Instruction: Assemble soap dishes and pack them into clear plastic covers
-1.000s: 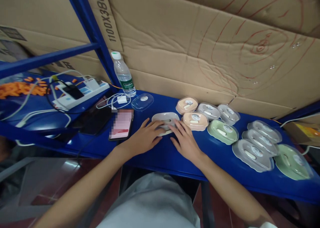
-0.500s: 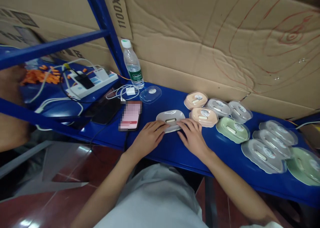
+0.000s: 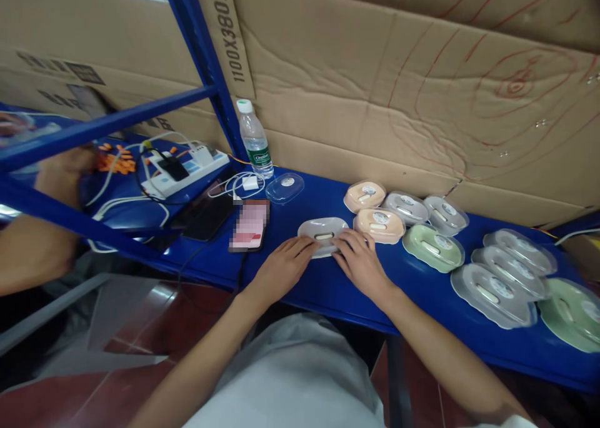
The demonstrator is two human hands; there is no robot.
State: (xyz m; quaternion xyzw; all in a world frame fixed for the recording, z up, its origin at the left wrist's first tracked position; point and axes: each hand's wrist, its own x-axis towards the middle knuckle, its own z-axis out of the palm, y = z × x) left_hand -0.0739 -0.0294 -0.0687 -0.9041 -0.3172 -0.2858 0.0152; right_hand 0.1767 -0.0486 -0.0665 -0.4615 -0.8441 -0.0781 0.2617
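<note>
A shallow light grey oval dish lies on the blue table in front of me, with a pale bar in a dark-edged slot at its middle. My left hand grips its left side, fingertips over the rim close to the slot. From the right side my right hand holds it too, fingers curled on the edge and thumb below. Just right of that hand sits a peach dish under a clear lid with a round sticker. A loose clear lid with a similar sticker rests behind and to the left.
Several lidded dishes, including a green dish and a grey dish, spread rightward. Left are a phone, a water bottle, a cable with charger and a power strip. Another person's arm is beyond the blue frame.
My view has shifted slightly, so the table sits lower in the picture. Both hands stay on the grey dish. The other person's arm shows farther right, by the orange pieces.
</note>
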